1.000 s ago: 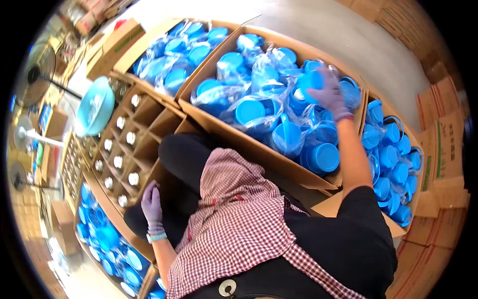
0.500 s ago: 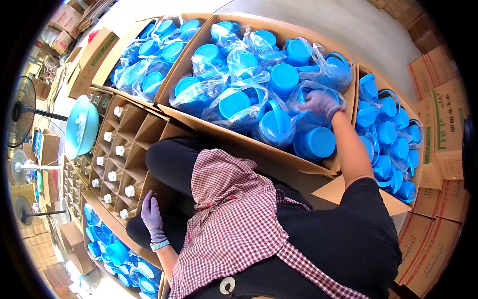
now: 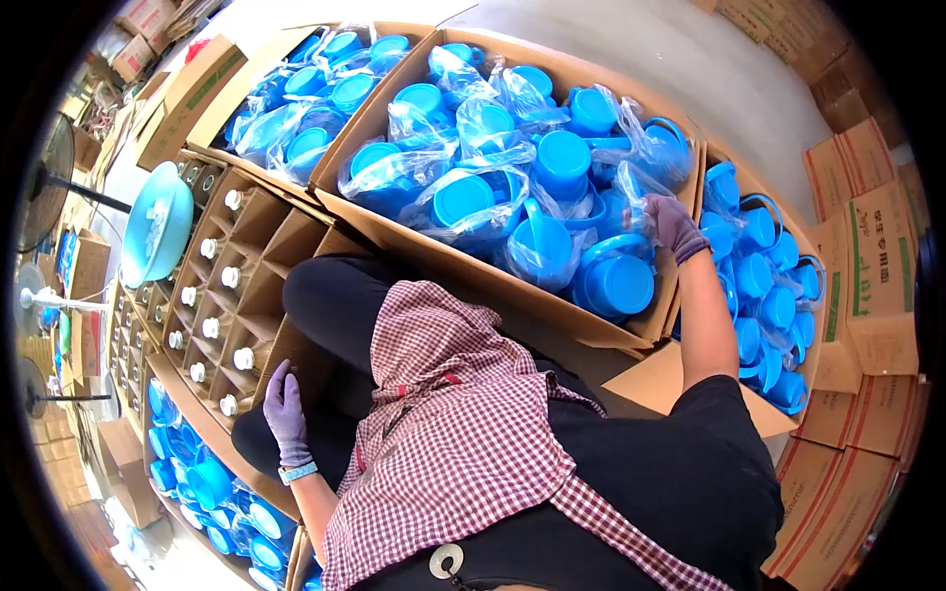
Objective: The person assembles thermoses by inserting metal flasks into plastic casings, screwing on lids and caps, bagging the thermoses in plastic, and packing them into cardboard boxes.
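Note:
My right hand (image 3: 673, 227), in a purple-grey glove, has its fingers closed on a clear plastic bag (image 3: 634, 195) at the right side of the large middle box (image 3: 473, 258). Blue lidded cups (image 3: 564, 158), several in clear bags, fill that box. One blue cup (image 3: 619, 286) stands just below my right hand, near the box's front corner. My left hand (image 3: 286, 414), gloved too, hangs with fingers apart and holds nothing. It is beside the divided carton (image 3: 258, 219), where bottles with white caps (image 3: 243, 359) stand in some compartments.
More blue cups fill boxes at the right (image 3: 755, 274), upper left (image 3: 307, 144) and lower left (image 3: 209, 483). A turquoise basin (image 3: 158, 227) sits over the carton's left side. Fans (image 3: 59, 182) stand at far left; stacked cartons (image 3: 882, 246) line the right.
My right hand has come down from the box's far right part, its fingers now closed on plastic. The cup it held at first is out of it. My left hand has barely moved.

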Available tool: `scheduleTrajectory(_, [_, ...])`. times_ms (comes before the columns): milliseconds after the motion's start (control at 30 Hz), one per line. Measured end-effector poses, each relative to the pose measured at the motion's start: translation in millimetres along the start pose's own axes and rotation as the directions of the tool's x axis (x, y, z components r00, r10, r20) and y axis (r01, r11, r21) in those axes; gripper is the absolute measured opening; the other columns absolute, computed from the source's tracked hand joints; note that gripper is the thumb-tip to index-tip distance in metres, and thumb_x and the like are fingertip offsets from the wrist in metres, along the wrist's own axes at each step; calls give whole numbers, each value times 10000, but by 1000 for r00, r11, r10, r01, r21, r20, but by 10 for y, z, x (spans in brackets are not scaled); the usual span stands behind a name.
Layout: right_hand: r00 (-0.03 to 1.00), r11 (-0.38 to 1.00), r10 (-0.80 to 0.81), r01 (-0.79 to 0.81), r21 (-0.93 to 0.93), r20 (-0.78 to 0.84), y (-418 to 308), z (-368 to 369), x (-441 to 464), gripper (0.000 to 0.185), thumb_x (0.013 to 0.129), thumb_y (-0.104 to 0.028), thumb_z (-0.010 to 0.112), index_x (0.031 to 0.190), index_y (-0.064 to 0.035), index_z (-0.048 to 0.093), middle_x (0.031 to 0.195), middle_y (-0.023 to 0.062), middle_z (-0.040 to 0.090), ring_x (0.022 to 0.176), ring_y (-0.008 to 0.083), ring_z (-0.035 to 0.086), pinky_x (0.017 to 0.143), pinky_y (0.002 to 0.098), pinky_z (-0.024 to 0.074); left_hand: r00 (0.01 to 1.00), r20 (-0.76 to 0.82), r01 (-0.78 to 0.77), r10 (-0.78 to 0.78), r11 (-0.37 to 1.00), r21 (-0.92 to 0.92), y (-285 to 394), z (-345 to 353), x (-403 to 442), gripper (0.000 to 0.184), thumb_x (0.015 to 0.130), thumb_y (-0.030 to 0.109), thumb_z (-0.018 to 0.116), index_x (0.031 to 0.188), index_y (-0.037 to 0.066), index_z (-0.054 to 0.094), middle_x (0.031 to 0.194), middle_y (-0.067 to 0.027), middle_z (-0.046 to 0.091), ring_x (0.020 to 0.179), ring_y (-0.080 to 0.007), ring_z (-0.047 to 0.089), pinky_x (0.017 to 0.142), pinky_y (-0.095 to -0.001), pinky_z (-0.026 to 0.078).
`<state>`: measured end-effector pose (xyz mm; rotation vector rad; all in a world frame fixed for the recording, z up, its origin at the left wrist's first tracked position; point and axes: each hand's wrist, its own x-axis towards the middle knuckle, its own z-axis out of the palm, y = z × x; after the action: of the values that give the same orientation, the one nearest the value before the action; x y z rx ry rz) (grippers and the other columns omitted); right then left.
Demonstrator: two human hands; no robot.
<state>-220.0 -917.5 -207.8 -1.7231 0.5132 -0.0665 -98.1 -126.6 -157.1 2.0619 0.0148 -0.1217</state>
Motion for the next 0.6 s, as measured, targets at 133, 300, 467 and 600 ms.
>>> scheduleTrajectory(133, [991, 996, 34, -22, 87, -132, -1115, 219, -196, 221, 1008, -258, 607, 1091, -61, 552, 835, 103, 643, 696, 207, 656, 594, 374, 566, 999, 33, -15, 18, 996, -85, -39, -140, 19, 396, 1072, 207, 566, 1384, -35, 601, 1240, -113, 696, 1133, -160, 649, 1020, -273, 488])
scheduleTrajectory(300, [914, 915, -377, 342, -213, -151, -3200, 615, -1033, 487, 955, -202, 673, 1393, -57, 517, 747, 1, 556, 570, 50, 500, 480, 211, 407, 998, 50, -16, 29, 973, -232, -159, -332, 183, 367, 1064, 172, 572, 1368, -31, 611, 1192, -106, 710, 1097, -154, 662, 1002, -281, 508])
scheduleTrajectory(467, [816, 733, -538, 577, -361, 212, -4578, 1254, -1794, 655, 920, -221, 675, 1512, -38, 464, 1050, 76, 671, 775, 68, 634, 632, 199, 502, 989, 74, -118, 129, 983, -139, 815, 7, 58, 339, 1027, 124, 604, 1328, -30, 636, 1133, -70, 719, 1021, -130, 651, 903, -253, 517])
scheduleTrajectory(600, [611, 571, -706, 790, -224, 358, -5002, 2164, -2151, 603, 890, -210, 703, 1434, -19, 528, 1215, 123, 656, 992, 136, 675, 810, 252, 569, 761, 293, -519, 579, 814, -261, 2077, 415, -429, 935, 792, 208, 863, 1569, 26, 374, 1510, -181, 500, 1348, -304, 539, 1105, -413, 455])
